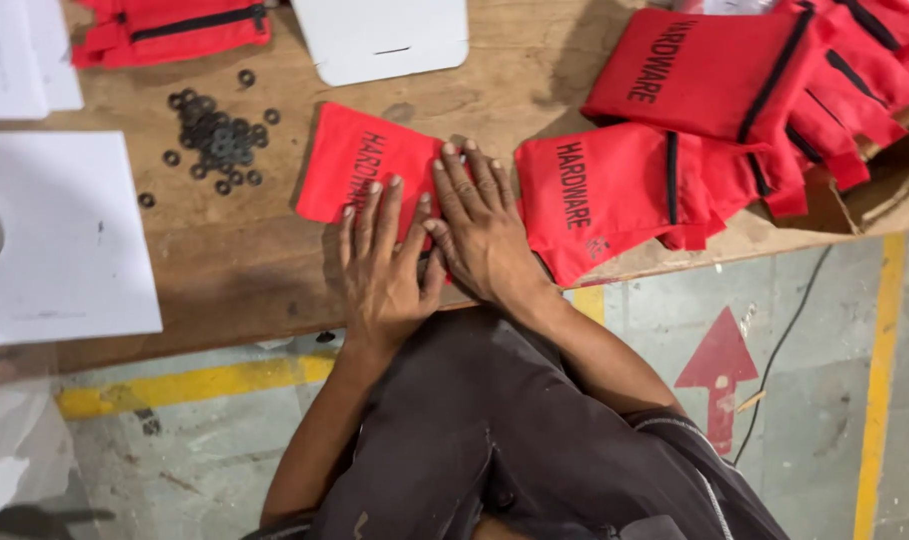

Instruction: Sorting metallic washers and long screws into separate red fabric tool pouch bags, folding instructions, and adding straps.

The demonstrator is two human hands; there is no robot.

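A small red fabric pouch (349, 160) with black lettering lies flat on the wooden table (244, 250). My left hand (384, 265) rests flat on its near edge, fingers spread. My right hand (479, 225) lies beside it, palm down, pressing the pouch's right side. Neither hand grips anything. To the left of the pouch sits a loose pile of black washers (214, 135).
More red pouches with black zippers are piled at the right (664, 150) and one lies at the top left (169, 28). White sheets (59, 240) cover the left; a white card (379, 35) is at the top. Below the table edge is floor with yellow lines and a red arrow (719, 365).
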